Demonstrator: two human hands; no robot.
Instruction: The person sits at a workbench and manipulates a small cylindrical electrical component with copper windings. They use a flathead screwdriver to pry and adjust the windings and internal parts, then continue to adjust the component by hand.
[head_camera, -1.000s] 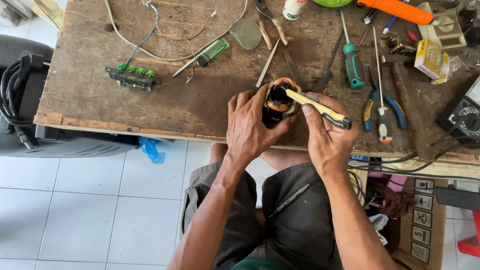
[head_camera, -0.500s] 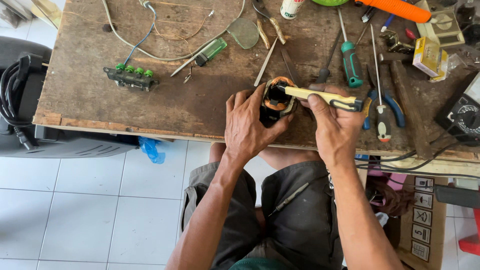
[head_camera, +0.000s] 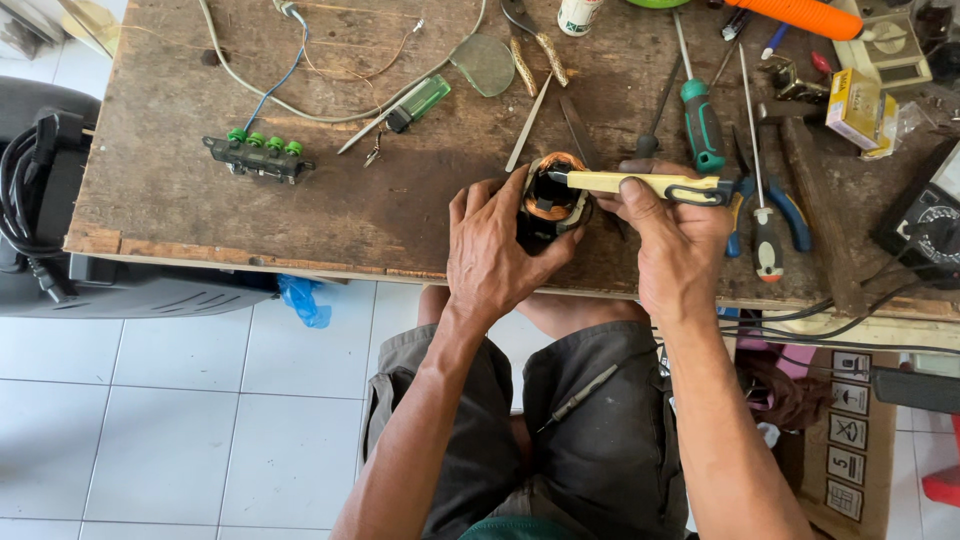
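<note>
Meanwhile, I saw the left hand (head_camera: 497, 250) clamped around a black motor stator with copper windings (head_camera: 548, 198), while the right hand (head_camera: 678, 240) gripped a yellow-handled knife (head_camera: 640, 184), tip inside it.

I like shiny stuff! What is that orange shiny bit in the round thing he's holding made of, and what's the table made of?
The orange bit inside the round part looks like copper wire: reddish, glossy, wound in loops. The table looks like bare, worn wood: brown, dull, stained, with chipped edges. The left hand steadies the part.
</note>
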